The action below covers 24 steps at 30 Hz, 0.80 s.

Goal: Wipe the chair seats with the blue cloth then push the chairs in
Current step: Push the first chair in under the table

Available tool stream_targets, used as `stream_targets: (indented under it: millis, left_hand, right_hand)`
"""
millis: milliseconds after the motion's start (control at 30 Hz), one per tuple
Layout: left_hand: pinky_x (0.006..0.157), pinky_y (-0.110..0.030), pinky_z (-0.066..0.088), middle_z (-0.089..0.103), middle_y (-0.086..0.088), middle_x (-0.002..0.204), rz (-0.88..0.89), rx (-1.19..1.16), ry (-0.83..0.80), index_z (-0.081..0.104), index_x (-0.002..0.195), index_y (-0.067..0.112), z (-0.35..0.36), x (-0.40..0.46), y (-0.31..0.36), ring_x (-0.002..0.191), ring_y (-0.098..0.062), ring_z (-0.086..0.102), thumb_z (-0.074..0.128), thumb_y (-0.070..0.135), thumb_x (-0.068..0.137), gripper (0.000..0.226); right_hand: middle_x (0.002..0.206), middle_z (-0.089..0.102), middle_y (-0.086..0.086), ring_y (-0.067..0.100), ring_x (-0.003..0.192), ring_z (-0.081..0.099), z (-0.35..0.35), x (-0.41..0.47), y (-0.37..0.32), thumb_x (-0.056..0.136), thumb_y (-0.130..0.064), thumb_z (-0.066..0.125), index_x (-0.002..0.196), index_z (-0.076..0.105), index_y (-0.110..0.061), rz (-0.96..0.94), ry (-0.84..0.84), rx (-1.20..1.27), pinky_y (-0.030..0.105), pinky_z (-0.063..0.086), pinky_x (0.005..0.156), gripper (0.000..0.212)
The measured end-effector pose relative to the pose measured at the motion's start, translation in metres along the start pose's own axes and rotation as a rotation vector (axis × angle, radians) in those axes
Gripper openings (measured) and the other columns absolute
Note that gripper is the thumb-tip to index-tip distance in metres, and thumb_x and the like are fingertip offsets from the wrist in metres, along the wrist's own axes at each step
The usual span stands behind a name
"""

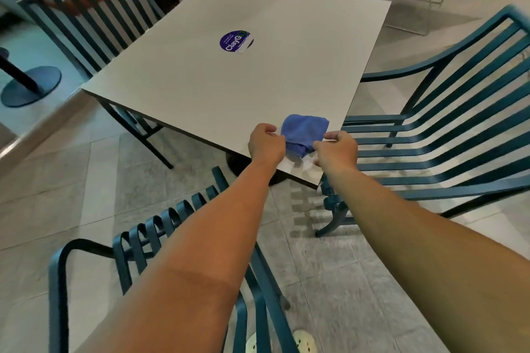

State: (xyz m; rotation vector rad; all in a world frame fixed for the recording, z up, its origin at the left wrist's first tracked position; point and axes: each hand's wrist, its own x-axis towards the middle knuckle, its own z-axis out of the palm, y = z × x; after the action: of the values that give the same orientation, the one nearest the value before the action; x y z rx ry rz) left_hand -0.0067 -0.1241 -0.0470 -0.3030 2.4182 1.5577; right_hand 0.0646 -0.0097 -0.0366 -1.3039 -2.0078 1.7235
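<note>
Lying bunched near the tabletop's (200,80) close corner is one blue cloth (304,130), with no clear long side. Two hands, left hand (266,144) and right hand (337,151), pinch its edges with curled fingers. Four teal chairs (447,135) stand around.

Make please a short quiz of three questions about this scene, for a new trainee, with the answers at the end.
1. True or false: the blue cloth lies on the seat of a chair.
2. Which hands touch the cloth? A) left hand only B) right hand only C) both
3. Fill in: the round purple sticker is on the ____.

Key:
1. False. It lies on the white table, near the corner closest to the person.
2. C. The fingers of both hands close on its near edge.
3. Table. It sits near the middle of the top; teal slatted chairs stand around.
</note>
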Motion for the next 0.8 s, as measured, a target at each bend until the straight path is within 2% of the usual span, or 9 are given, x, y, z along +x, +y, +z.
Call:
stream_targets:
  millis: [167, 233, 367, 433, 500, 567, 633, 700, 800]
  left_hand:
    - [0.064, -0.017, 0.042, 0.064, 0.003, 0.100, -0.002, -0.010, 0.019, 0.061, 0.103, 0.019, -0.034, -0.028, -0.012, 0.089, -0.014, 0.059, 0.065, 0.008, 0.084, 0.023]
    - [0.068, -0.018, 0.045, 0.066, 0.002, 0.100, 0.038, 0.022, 0.012, 0.062, 0.101, 0.019, -0.050, -0.041, -0.020, 0.090, -0.014, 0.061, 0.066, 0.008, 0.083, 0.022]
    - [0.088, -0.035, 0.054, 0.065, 0.000, 0.095, 0.099, 0.110, -0.088, 0.062, 0.107, 0.016, -0.091, -0.070, -0.039, 0.094, -0.018, 0.064, 0.065, 0.008, 0.081, 0.027]
    - [0.082, -0.032, 0.054, 0.061, 0.005, 0.090, 0.146, 0.196, -0.112, 0.061, 0.108, 0.017, -0.116, -0.086, -0.052, 0.092, -0.018, 0.062, 0.065, 0.008, 0.081, 0.029]
    - [0.068, -0.024, 0.049, 0.059, 0.008, 0.085, 0.196, 0.294, -0.123, 0.060, 0.108, 0.018, -0.144, -0.105, -0.066, 0.082, -0.013, 0.060, 0.064, 0.007, 0.080, 0.030]
    - [0.069, -0.027, 0.050, 0.060, 0.006, 0.086, 0.231, 0.400, -0.146, 0.059, 0.108, 0.018, -0.170, -0.127, -0.080, 0.078, -0.011, 0.058, 0.066, 0.010, 0.080, 0.030]
    - [0.084, -0.035, 0.053, 0.063, 0.000, 0.098, 0.236, 0.516, -0.205, 0.057, 0.120, 0.018, -0.194, -0.151, -0.094, 0.092, -0.019, 0.061, 0.068, 0.018, 0.082, 0.040]
    - [0.093, -0.034, 0.050, 0.062, -0.006, 0.121, 0.246, 0.636, -0.279, 0.050, 0.137, 0.017, -0.216, -0.176, -0.108, 0.110, -0.025, 0.060, 0.069, 0.026, 0.083, 0.058]
    - [0.104, -0.035, 0.041, 0.049, -0.009, 0.145, 0.245, 0.753, -0.377, 0.037, 0.148, 0.015, -0.250, -0.220, -0.135, 0.130, -0.027, 0.049, 0.071, 0.040, 0.083, 0.078]
  right_hand:
    - [0.086, 0.061, -0.008, 0.015, 0.084, 0.061, 0.005, -0.055, 0.000, 0.085, -0.005, 0.065, 0.091, 0.061, -0.021, -0.230, -0.099, -0.121, 0.024, 0.050, 0.071, 0.017]
    - [0.085, 0.062, -0.009, 0.012, 0.083, 0.061, 0.008, -0.081, 0.001, 0.084, -0.008, 0.066, 0.092, 0.062, -0.021, -0.296, -0.225, -0.188, 0.024, 0.049, 0.072, 0.016]
    - [0.088, 0.069, -0.003, 0.017, 0.087, 0.064, 0.013, -0.131, 0.004, 0.080, -0.013, 0.071, 0.093, 0.066, -0.021, -0.398, -0.488, -0.392, 0.032, 0.053, 0.079, 0.017]
    - [0.093, 0.069, -0.002, 0.018, 0.090, 0.064, 0.016, -0.158, 0.008, 0.079, -0.020, 0.073, 0.096, 0.066, -0.023, -0.458, -0.568, -0.525, 0.035, 0.053, 0.081, 0.019]
    - [0.097, 0.068, -0.003, 0.018, 0.092, 0.063, 0.017, -0.185, 0.013, 0.078, -0.025, 0.074, 0.097, 0.062, -0.028, -0.497, -0.647, -0.636, 0.033, 0.052, 0.081, 0.022]
    - [0.103, 0.066, -0.005, 0.017, 0.097, 0.062, 0.015, -0.213, 0.020, 0.075, -0.030, 0.077, 0.102, 0.060, -0.030, -0.486, -0.749, -0.735, 0.032, 0.051, 0.081, 0.032]
    - [0.113, 0.063, -0.005, 0.016, 0.103, 0.060, 0.010, -0.241, 0.030, 0.072, -0.037, 0.080, 0.113, 0.060, -0.025, -0.471, -0.857, -0.848, 0.034, 0.050, 0.087, 0.047]
    - [0.125, 0.059, -0.005, 0.016, 0.113, 0.057, 0.003, -0.269, 0.042, 0.070, -0.043, 0.082, 0.128, 0.056, -0.021, -0.455, -0.935, -0.938, 0.036, 0.048, 0.098, 0.067]
    - [0.137, 0.053, -0.002, 0.019, 0.122, 0.053, -0.008, -0.311, 0.063, 0.067, -0.050, 0.083, 0.138, 0.050, -0.021, -0.442, -0.979, -1.056, 0.037, 0.045, 0.103, 0.083]
